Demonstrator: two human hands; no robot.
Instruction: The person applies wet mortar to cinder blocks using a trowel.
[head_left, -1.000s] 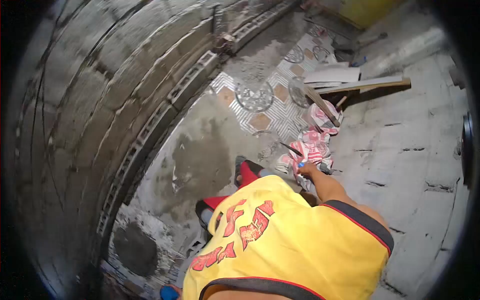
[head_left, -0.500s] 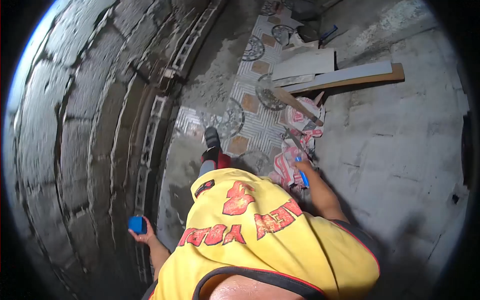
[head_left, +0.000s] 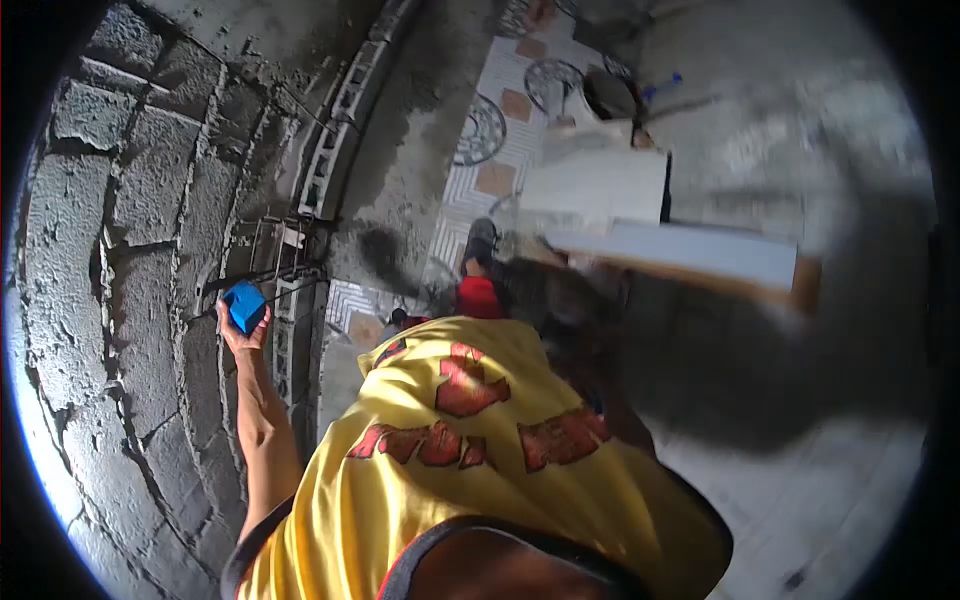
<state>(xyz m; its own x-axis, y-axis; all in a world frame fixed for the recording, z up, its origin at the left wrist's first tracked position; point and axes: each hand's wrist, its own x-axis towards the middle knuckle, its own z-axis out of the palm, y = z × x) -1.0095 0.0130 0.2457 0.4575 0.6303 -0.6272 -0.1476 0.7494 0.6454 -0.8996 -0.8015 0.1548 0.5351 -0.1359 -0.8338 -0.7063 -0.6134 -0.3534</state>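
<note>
The left hand [head_left: 246, 336] is curled round the lower part of a blue block [head_left: 244, 306], fingers spread only as wide as the block, its top uncovered. As the block seems cupped from below rather than enclosed, a bump could tip it out. Just beyond the grip, toward the hollow-block edge [head_left: 325, 170], thin rods [head_left: 296, 277] stick out; they could snag the fingers or knock the block. The rough wall [head_left: 150, 200], on the grip's outer side, could scrape the knuckles if the arm swings wide. Well across from the grip, the right hand is lost in shadow, so its hold cannot be told. A shoe [head_left: 481, 240] stands near a long board [head_left: 710, 250], farther from the grip, whose near end could trip it.
</note>
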